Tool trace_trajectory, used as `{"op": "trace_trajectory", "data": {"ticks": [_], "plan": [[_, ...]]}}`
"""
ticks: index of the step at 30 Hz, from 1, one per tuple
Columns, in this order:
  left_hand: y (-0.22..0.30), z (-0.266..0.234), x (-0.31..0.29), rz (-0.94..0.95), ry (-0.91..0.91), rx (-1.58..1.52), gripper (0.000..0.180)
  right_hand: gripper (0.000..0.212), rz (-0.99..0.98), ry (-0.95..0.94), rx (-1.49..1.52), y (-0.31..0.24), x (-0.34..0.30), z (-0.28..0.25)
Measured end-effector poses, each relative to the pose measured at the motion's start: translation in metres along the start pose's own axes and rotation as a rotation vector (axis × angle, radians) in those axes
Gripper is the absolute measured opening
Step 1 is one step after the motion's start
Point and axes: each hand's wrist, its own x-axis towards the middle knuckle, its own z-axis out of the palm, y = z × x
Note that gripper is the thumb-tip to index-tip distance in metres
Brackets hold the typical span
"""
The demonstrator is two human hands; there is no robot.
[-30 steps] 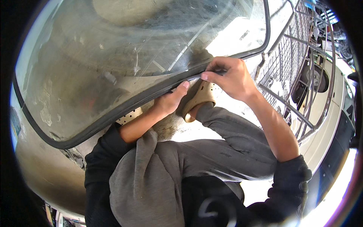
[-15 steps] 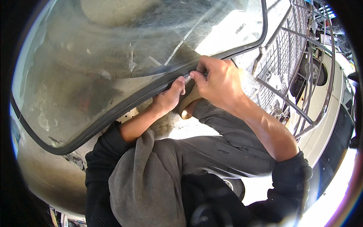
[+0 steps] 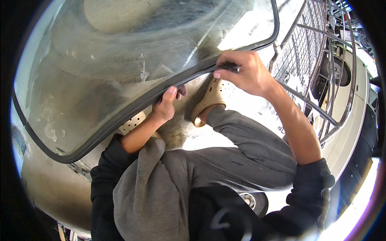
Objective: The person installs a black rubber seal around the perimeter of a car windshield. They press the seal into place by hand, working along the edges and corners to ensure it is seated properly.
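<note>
A large pane of curved vehicle glass (image 3: pixel 116 64), dusty and smudged, lies tilted in front of me. Around its edge runs a black rubber seal (image 3: pixel 120 119). My left hand (image 3: pixel 165 105) grips the near side of this seal, thumb on top and fingers curled beneath the edge, partly hidden. Farther right along the same edge, my right hand (image 3: pixel 252 74) pinches the seal between thumb and bent fingers. A gap separates the two hands, with the seal running between them.
My feet, in cream perforated clogs (image 3: pixel 215 94), are below the glass edge. A metal frame with wire mesh (image 3: pixel 305 52) stands close on the right. Beyond it is a pale vehicle (image 3: pixel 348 116) with a wheel (image 3: pixel 335 72). A small wheel (image 3: pixel 251 201) shows beneath me.
My hands were nearly touching and have moved apart. The left slid down-left along the seal, and the right shifted slightly to the right. The glass sits a little differently in view.
</note>
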Motion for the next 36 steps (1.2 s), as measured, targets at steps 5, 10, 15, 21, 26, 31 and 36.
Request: {"op": "trace_trajectory", "data": {"ticks": [5, 10, 15, 21, 26, 31, 36], "plan": [[0.003, -0.007, -0.003, -0.151, -0.047, 0.076, 0.050, 0.027, -0.050, -0.032, -0.061, 0.001, -0.008, 0.004], [-0.002, -0.005, -0.003, -0.158, -0.060, 0.070, 0.051, 0.020, 0.131, -0.048, 0.052, 0.002, -0.004, -0.002], [-0.007, 0.001, 0.001, -0.112, -0.119, 0.106, 0.050, 0.021, 0.114, 0.010, 0.093, -0.010, 0.000, 0.001], [0.003, 0.036, 0.018, -0.233, -0.054, -0.044, 0.030, 0.020, 0.282, 0.104, 0.025, -0.025, 0.003, 0.011], [0.007, 0.050, 0.018, -0.251, 0.063, -0.129, 0.025, 0.017, 0.304, 0.137, -0.073, -0.028, 0.006, 0.019], [0.002, 0.045, 0.017, -0.308, 0.054, -0.106, 0.027, 0.018, 0.304, 0.126, -0.161, -0.033, 0.007, 0.028], [0.015, 0.049, 0.019, -0.421, 0.059, -0.124, 0.026, 0.019, 0.203, 0.196, -0.109, -0.022, -0.005, 0.040]]}}
